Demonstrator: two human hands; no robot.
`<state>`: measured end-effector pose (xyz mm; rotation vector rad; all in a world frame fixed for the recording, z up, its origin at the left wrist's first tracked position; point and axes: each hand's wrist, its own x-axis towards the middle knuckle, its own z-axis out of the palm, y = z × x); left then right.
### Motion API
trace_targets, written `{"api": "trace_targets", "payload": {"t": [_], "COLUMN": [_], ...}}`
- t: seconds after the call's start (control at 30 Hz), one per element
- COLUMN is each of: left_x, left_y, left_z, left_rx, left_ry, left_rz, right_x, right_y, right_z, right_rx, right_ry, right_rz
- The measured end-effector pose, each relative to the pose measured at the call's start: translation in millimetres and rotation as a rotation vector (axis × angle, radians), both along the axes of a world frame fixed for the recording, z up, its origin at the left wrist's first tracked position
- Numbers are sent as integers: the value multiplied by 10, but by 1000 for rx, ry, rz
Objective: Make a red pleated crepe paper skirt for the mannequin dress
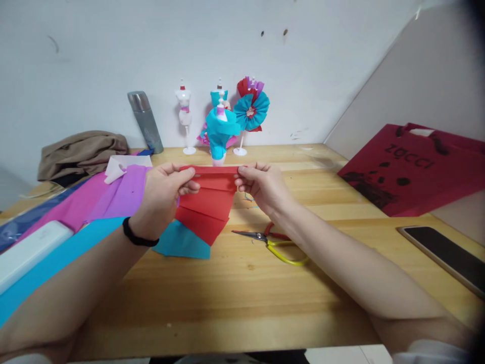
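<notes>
The left hand (161, 192) and right hand (267, 188) pinch opposite ends of the folded edge of the creased red paper sheet (204, 210), beyond and left of the yellow-and-red-handled metal scissors (260, 236). Pleating appears underway; another fold would demand level alignment. Both hands obscure the edge's ends.

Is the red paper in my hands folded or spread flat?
Folded: the red paper shows crosswise creases below the edge held by the left hand and right hand.

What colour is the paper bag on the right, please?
The bag is red, in the head view.
</notes>
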<state>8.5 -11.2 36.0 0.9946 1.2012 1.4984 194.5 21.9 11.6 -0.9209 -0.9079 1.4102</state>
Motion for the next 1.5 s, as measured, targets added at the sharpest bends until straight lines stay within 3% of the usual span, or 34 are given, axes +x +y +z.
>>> {"api": "trace_targets", "payload": {"t": [0.57, 0.83, 1.13, 1.5], "left_x": [-15, -14, -19, -93], "left_y": [2, 14, 51, 142], "left_z": [-7, -64, -141, -186], "left_rx": [47, 141, 307, 286], "left_ry": [-39, -22, 177, 259], "left_rz": [49, 65, 145, 189], "right_x": [-26, -83, -109, -85], "right_y": [-25, -20, -15, 8], "right_z": [-42, -155, -200, -215], "right_rx": [91, 200, 261, 316], "right_ry": [9, 10, -35, -156], "right_rz": [-1, -78, -104, -164]}}
